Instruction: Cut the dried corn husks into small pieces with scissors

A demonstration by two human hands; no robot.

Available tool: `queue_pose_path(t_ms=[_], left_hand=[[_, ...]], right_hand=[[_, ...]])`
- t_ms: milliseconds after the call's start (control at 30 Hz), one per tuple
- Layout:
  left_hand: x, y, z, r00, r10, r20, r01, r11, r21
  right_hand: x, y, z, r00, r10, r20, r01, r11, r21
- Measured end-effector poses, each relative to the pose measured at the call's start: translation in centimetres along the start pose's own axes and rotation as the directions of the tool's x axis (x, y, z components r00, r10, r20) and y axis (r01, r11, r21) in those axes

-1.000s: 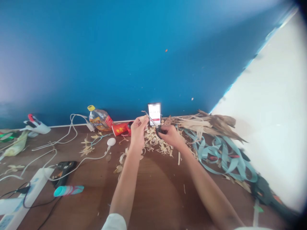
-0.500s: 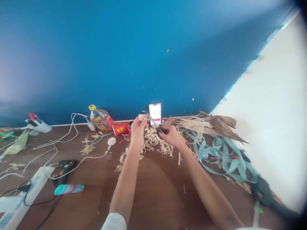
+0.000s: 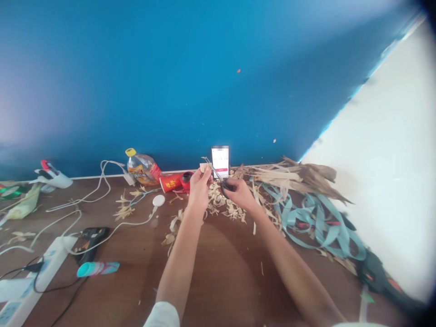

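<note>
My left hand [image 3: 200, 184] pinches a small pale piece of dried husk [image 3: 203, 167] between thumb and fingers, its top edge showing above the fingertips. My right hand [image 3: 241, 192] is closed around the black handles of a pair of scissors [image 3: 215, 171]. The blades point up and left, and their tips lie beside the husk piece; whether they touch it I cannot tell. Below and between both hands lies a heap of curled husk scraps [image 3: 225, 203]. Behind the scissors a phone [image 3: 220, 161] with a lit screen leans upright against the blue wall.
Dried husks [image 3: 296, 176] and a tangled light-blue ribbon [image 3: 318, 225] lie to the right, near a black glue gun [image 3: 378, 272]. Leftward are a plastic bottle [image 3: 143, 170], a red paper cup [image 3: 170, 183], a white power strip [image 3: 44, 272] with cables and a turquoise roll [image 3: 98, 269].
My left hand has shifted slightly right with the husk piece, closer to the scissors, uncovering more of a red and black object behind it. My right hand has hardly moved.
</note>
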State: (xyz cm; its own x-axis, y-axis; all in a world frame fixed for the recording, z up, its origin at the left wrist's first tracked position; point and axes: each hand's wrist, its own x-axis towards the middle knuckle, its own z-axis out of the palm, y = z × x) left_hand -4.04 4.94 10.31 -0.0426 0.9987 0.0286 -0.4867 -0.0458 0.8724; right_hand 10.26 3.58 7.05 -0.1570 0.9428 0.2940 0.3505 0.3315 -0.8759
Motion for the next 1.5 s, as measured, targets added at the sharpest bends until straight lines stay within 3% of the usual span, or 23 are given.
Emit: queue_pose_path(t_ms=[300, 433, 733, 1500], left_hand=[[0.2, 0.1, -0.2, 0.995, 0.042, -0.086, -0.044, 0.999, -0.015], [0.1, 0.2, -0.1, 0.991, 0.080, -0.109, -0.074, 0.996, 0.059], [0.5, 0.0, -0.9, 0.990, 0.124, -0.071, -0.108, 0.974, 0.199], [1.0, 0.7, -1.6, 0.988, 0.146, -0.057, -0.123, 0.946, 0.299]], right_hand=[[-0.1, 0.3, 0.2, 0.999, 0.024, 0.025, -0.025, 0.999, 0.036], [-0.1, 0.1, 0.4, 1.000, 0.015, 0.023, -0.017, 0.998, 0.067], [-0.1, -0.2, 0.0, 0.997, 0.061, 0.045, -0.064, 0.995, 0.070], [-0.1, -0.1, 0.0, 0.996, 0.052, 0.072, -0.056, 0.996, 0.064]])
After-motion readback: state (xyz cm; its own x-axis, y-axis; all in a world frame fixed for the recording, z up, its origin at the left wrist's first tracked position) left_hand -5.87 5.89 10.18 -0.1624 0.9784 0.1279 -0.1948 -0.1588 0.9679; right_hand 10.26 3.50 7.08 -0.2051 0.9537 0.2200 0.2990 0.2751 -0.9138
